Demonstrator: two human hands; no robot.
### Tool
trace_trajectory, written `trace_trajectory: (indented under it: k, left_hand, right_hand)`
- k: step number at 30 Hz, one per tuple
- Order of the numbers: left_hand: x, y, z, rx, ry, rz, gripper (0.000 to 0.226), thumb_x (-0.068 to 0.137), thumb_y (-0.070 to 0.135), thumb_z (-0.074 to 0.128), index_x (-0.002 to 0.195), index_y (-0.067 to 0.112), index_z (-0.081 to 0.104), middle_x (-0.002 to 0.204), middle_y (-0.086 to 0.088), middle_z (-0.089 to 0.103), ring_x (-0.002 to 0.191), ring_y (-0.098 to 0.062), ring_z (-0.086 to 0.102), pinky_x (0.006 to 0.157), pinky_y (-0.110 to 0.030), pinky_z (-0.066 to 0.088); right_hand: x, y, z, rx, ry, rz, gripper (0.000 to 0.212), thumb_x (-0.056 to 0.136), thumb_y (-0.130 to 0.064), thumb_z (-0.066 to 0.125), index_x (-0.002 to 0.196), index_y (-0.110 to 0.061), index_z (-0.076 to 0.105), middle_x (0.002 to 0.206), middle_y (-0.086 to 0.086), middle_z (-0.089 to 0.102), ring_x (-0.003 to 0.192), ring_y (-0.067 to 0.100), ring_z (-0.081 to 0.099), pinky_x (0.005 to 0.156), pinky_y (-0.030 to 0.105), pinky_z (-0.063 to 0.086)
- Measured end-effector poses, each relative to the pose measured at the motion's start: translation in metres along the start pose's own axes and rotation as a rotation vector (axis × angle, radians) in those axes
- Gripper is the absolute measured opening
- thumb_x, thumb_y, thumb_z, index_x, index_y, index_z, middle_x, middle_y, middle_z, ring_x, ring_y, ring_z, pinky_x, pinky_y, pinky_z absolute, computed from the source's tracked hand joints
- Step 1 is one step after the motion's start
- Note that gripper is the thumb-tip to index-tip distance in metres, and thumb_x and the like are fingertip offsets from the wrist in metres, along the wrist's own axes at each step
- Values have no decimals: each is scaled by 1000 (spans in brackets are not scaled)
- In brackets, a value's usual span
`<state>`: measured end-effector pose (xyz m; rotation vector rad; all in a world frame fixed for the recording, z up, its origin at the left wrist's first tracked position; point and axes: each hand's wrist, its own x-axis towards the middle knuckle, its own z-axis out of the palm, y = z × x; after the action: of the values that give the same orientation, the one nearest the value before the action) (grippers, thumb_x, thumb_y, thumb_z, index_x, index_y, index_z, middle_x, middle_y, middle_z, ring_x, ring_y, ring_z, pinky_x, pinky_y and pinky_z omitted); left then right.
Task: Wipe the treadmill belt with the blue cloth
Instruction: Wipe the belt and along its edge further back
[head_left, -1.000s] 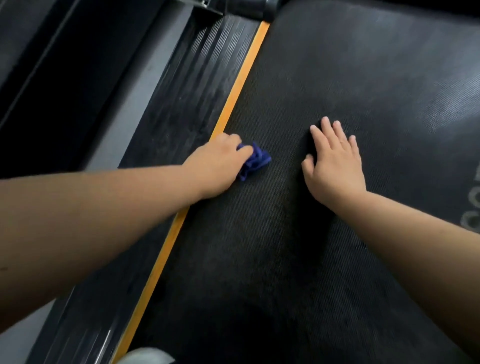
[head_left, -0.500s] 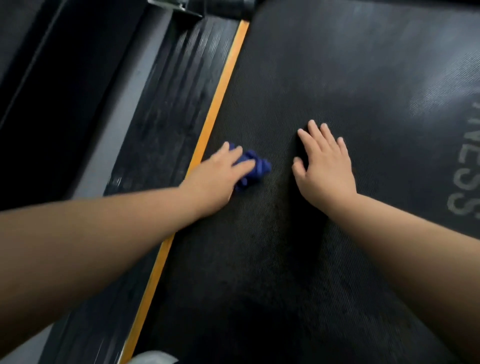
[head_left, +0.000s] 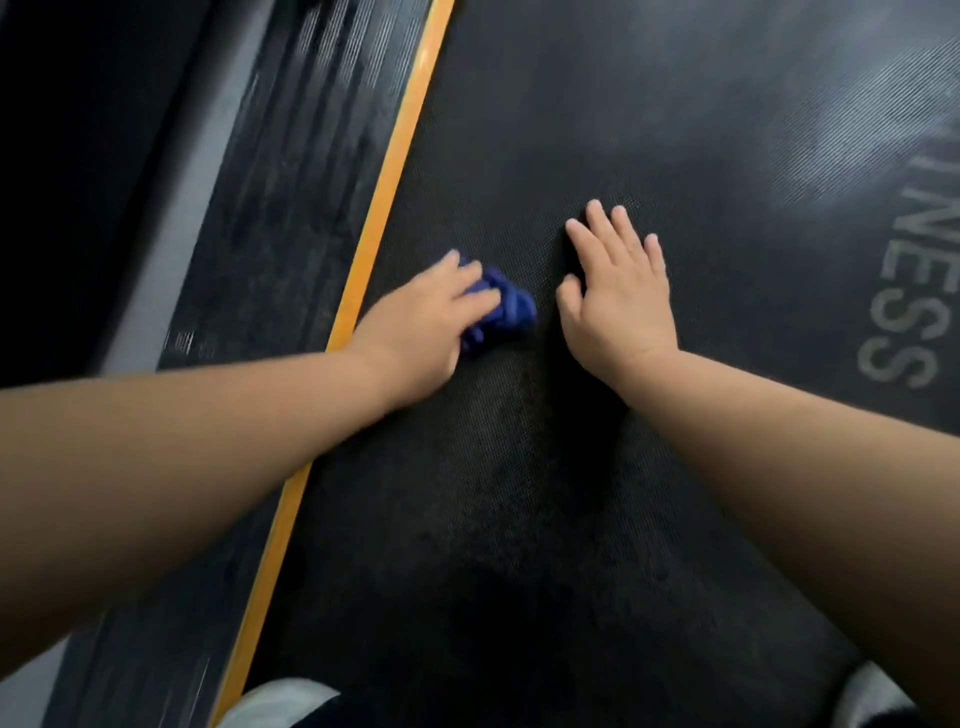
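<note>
The black textured treadmill belt (head_left: 597, 130) fills most of the head view. A bunched blue cloth (head_left: 506, 309) lies on the belt near its left edge. My left hand (head_left: 426, 322) presses down on the cloth with fairly straight fingers, covering its left part. My right hand (head_left: 618, 296) rests flat on the belt just right of the cloth, fingers spread, holding nothing.
An orange strip (head_left: 379, 218) borders the belt on the left, beside a ribbed black side rail (head_left: 291, 208) and a grey frame edge (head_left: 171, 270). Grey lettering (head_left: 904, 280) is printed on the belt at the right. White shoe tips (head_left: 280, 704) show at the bottom.
My left hand has slid the cloth rightward across the belt, off the orange strip and closer to my right hand. The right hand has stayed flat on the belt.
</note>
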<state>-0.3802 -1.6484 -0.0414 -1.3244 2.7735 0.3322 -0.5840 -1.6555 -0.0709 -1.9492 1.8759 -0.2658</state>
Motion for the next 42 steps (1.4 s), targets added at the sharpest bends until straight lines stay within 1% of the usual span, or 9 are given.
trace_trajectory:
  k: [4,7,10,14,18,23,28,34,42]
  left_hand:
    - [-77,30,10,-105,-214,349,59,50,2,74,108,10,65,116,-20,63,114,-40,56,86,-49,52]
    - [-77,26,7,-186,-214,418,47,68,4,52,114,12,58,124,-19,58,118,-39,53,97,-42,46]
    - [-16,4,1,-168,65,142,48,74,7,37,116,6,60,127,-27,54,120,-45,48,104,-40,36]
    - [39,-15,-7,-100,14,-213,43,84,14,39,122,8,59,137,-18,49,132,-34,40,107,-36,27]
    - [-8,18,-1,-67,-31,124,45,70,18,32,93,6,69,108,-20,64,109,-35,53,95,-42,43]
    - [-39,24,3,-146,-167,409,38,69,6,44,99,7,68,119,-17,60,116,-31,49,98,-40,42]
    - [62,-25,-24,-149,71,-320,34,82,5,44,108,5,66,119,-20,58,113,-35,52,97,-41,37]
    - [-17,35,4,-240,-181,141,47,74,21,34,107,11,67,128,-11,59,122,-35,52,102,-49,42]
    - [-26,-29,-24,-252,91,-196,48,80,15,42,126,9,54,148,-8,38,132,-24,37,112,-32,24]
  right_hand:
    - [1,3,0,45,-1,-14,56,91,-26,35,146,-18,35,158,0,18,147,18,8,117,37,-2]
    - [0,6,3,36,20,-13,58,89,-28,31,145,-18,36,158,0,20,147,19,10,117,38,0]
    - [-1,4,4,24,24,-23,58,88,-25,31,144,-17,37,157,2,22,146,21,12,117,40,2]
    - [3,4,-2,24,24,-16,60,83,-25,29,141,-18,44,155,2,29,144,21,20,116,38,11]
    - [22,6,-24,185,99,74,52,82,-24,33,126,-19,61,138,-1,54,131,21,43,110,33,31]
    - [11,21,-18,110,26,-107,55,80,-19,34,129,-12,58,144,6,47,137,24,37,115,37,25]
    - [11,23,-12,147,44,-72,56,81,-17,31,131,-9,56,147,7,42,140,24,31,117,27,14]
    - [16,20,-26,260,-8,-7,43,91,-14,36,125,-15,62,145,2,45,140,19,32,114,22,14]
    - [-36,-10,-14,187,-191,-361,64,82,-56,51,138,-25,49,148,4,42,138,25,36,113,37,24]
